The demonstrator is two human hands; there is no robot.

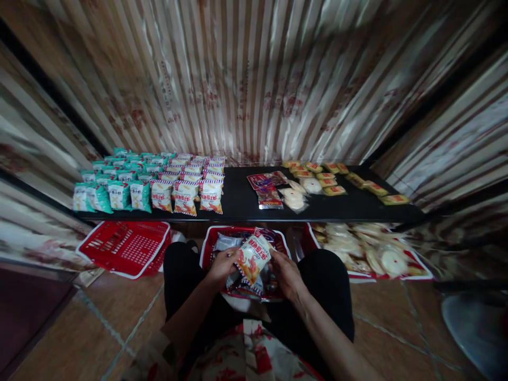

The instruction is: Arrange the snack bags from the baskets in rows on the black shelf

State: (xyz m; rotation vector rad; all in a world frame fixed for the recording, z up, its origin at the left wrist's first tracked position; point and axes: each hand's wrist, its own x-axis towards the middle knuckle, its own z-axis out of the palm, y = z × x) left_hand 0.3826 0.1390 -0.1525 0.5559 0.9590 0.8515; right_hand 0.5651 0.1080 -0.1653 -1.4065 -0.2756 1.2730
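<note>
Both my hands grip one snack bag (254, 258), white and orange with a blue-and-red striped edge, above the red basket (204, 248) between my knees. My left hand (223, 267) closes on its left edge, and my right hand (286, 272) closes on its right edge. More packets lie in the basket beneath, partly hidden by the bag and my hands. On the black shelf (234, 198) ahead stand rows of matching striped bags (185, 197), beside rows of teal-and-white bags (119, 194) farther left.
Red packets (270, 197), round pale wrapped pieces (294, 198) and yellow packets (333, 190) lie on the shelf's right half. A red basket (130, 246) sits at left on the tiles. Another basket (423, 270), full of pale wrapped pieces, is at right. A striped curtain (238, 79) hangs behind.
</note>
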